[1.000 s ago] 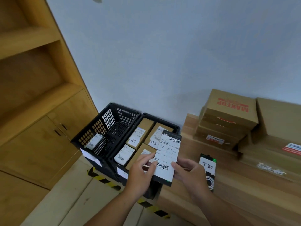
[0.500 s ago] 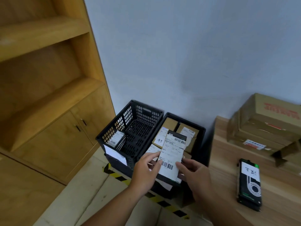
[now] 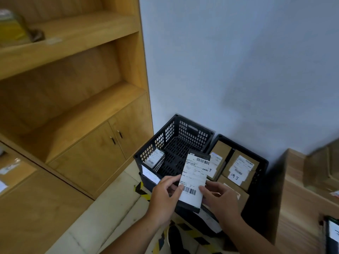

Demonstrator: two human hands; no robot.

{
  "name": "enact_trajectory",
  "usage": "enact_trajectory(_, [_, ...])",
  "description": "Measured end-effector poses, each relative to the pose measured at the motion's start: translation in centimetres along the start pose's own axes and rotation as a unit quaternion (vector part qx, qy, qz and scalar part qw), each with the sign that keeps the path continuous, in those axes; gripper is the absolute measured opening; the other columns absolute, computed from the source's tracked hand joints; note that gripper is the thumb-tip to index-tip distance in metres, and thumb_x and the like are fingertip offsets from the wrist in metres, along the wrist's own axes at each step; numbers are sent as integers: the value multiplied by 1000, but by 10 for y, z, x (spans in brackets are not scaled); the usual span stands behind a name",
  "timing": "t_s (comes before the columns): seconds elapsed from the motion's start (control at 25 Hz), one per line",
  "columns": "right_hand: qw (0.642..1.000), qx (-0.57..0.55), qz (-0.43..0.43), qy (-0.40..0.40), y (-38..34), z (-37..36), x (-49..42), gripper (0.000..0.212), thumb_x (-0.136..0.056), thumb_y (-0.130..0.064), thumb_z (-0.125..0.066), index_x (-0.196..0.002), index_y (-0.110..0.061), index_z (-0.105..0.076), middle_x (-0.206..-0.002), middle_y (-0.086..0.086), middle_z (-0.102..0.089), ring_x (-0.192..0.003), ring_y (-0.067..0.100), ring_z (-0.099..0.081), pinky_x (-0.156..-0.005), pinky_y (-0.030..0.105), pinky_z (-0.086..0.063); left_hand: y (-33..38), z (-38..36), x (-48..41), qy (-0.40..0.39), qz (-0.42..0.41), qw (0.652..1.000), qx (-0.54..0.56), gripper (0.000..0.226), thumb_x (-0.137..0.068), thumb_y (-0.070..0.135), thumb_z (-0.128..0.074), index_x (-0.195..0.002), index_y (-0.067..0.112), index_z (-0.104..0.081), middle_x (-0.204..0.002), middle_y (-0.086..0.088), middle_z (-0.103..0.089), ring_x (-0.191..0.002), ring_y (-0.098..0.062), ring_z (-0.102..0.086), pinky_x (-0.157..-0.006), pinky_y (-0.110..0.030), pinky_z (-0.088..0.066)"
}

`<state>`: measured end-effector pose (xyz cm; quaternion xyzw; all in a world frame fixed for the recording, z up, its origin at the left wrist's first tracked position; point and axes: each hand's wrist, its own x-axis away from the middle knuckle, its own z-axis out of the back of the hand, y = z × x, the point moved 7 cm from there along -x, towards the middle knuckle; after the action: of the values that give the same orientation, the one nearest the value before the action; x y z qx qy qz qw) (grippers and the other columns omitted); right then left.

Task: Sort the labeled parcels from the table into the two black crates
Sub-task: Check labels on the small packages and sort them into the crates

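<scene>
Left hand (image 3: pixel 166 196) pinches the left edge of the flat black parcel (image 3: pixel 194 180), with its thumb on the big white label and its fingers curled behind. Right hand (image 3: pixel 220 200) holds the other edge the same way, thumb on the front. The parcel is up in the air, label facing up, over the near side of the two crates where they meet.

Far to the left is a wooden cupboard (image 3: pixel 73 110) with open shelves and small doors. Yellow and black tape (image 3: pixel 141 189) runs along the floor by the crates. Next comes the left crate (image 3: pixel 190 132), black and full of holes. A thin parcel (image 3: pixel 155 158) with a white label leans against its left wall. Touching it is the right crate (image 3: pixel 259 173), packed with brown boxes (image 3: pixel 242 165) that have white labels on top. On the far right is the wooden table (image 3: pixel 300 198). Blurry cardboard boxes (image 3: pixel 321 165) sit on it near the wall, and another black parcel (image 3: pixel 333 233) lies at its near edge, partly cut off.
</scene>
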<state>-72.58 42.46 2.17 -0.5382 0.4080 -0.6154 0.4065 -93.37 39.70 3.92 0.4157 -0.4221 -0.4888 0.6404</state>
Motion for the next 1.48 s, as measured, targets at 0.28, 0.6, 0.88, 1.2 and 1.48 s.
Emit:
enact_trajectory(0.28, [999, -3, -3, -35, -4, -68, -71, 13, -86, -11, -81, -97, -18, -78, -89, -7, -80, -85, 13, -77, -70, 33, -65, -16, 43, -76, 7, 27, 999, -36, 32, -99, 21, -67, -128, 36, -67, -112, 15, -66, -97, -5, -64, -83, -26, -60])
enact_trajectory(0.6, [998, -5, -42, -36, -16, -128, -127, 13, -87, -13, -81, -98, -16, -77, -92, -2, -80, -84, 15, -78, -72, 36, -65, -23, 85, -158, -11, 51, 998, -42, 31, -97, 22, -71, -125, 33, -71, -108, 16, -69, -96, -7, -67, -83, -33, -62])
enact_trajectory(0.88, [998, 28, -50, 35, -35, -184, -166, 20, -83, -15, -84, -101, -17, -77, -90, -4, -80, -82, 14, -78, -79, 39, -65, -43, 129, -242, -115, 27, 992, -44, 33, -96, 24, -72, -118, 47, -65, -113, 15, -69, -98, 0, -68, -81, -22, -60])
enact_trajectory(1.2, [979, 8, -98, 176, -29, -254, -157, 21, -75, -6, -89, -93, -13, -82, -79, -2, -80, -80, 14, -77, -83, 39, -62, -79, 177, -306, -285, 0, 954, -91, 35, -95, 26, -71, -121, 49, -63, -118, 26, -66, -102, 11, -64, -86, -16, -57])
enact_trajectory(1.48, [976, 0, -108, 191, -21, -267, -180, 25, -75, -4, -88, -94, -18, -80, -78, -9, -79, -73, 2, -75, -61, 11, -56, -93, 176, -333, -296, -28, 945, -133, 37, -97, 33, -68, -130, 46, -62, -121, 30, -62, -111, 12, -58, -91, -9, -50])
